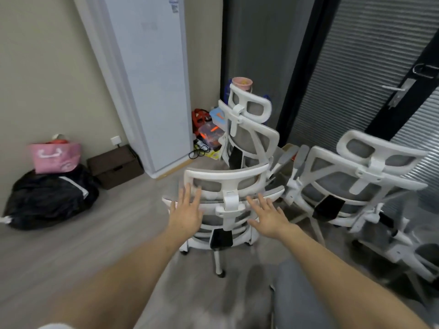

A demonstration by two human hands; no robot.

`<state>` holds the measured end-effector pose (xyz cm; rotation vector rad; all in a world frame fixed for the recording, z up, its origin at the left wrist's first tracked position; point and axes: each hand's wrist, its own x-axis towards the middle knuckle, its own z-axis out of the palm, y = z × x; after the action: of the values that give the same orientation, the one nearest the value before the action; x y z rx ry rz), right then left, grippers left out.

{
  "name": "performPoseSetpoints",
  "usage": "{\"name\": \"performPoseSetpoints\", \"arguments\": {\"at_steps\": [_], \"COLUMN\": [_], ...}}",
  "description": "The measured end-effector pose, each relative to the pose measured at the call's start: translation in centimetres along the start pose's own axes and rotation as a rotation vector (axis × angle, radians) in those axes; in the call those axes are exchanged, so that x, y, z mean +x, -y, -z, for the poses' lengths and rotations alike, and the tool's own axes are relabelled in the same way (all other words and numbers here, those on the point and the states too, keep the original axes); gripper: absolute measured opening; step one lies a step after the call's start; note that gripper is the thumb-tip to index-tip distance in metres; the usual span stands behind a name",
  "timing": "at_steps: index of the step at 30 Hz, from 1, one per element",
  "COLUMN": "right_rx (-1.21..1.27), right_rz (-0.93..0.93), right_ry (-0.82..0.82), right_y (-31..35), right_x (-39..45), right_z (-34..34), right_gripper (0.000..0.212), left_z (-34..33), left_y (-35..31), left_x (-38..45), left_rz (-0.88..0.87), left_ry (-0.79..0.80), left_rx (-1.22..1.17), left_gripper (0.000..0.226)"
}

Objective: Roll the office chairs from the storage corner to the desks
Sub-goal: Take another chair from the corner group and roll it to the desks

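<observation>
Both arms outstretched, left hand and right hand spread, gripless, at nearest chair.

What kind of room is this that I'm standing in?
Probably an office storage corner. Three white mesh chairs crowd together, bags and boxes sit along the wall, and a door has blinds. Both hands reach open toward the nearest chair.

Beige wall; grey wood floor (clutter in corner); dark door.
</observation>
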<state>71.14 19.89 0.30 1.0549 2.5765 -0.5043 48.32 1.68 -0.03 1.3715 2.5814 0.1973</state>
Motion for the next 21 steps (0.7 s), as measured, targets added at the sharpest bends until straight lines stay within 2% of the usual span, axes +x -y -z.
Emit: {"name": "performPoseSetpoints", "arguments": {"at_steps": [3,5,13,21], "right_rx": [-0.016,-0.018,-0.014,-0.033], "right_rz": [-0.004,-0.018,-0.071,-0.055], "right_ry": [0.015,0.019,0.028,0.086], "right_y": [1.7,2.6,7.5,11.4], "right_x": [1.9,3.0,7.4,8.1], "right_z": [0.1,0.4,0.1,-0.8], "right_gripper": [0.077,0.077,0.063,0.061], "left_z": [-0.7,-0.8,0.2,0.2], "left_y": [1.7,2.9,9.3,12.7], "left_x": [0.9,1.8,3.8,2.0], "left_rz": [-0.008,-0.007,0.019,0.089], "left_ry": [0.172,0.227,0.198,0.183], "left_rx": [0.044,0.082,0.097,0.101], "left_gripper": [0.066,0.064,0.067,0.067]}}
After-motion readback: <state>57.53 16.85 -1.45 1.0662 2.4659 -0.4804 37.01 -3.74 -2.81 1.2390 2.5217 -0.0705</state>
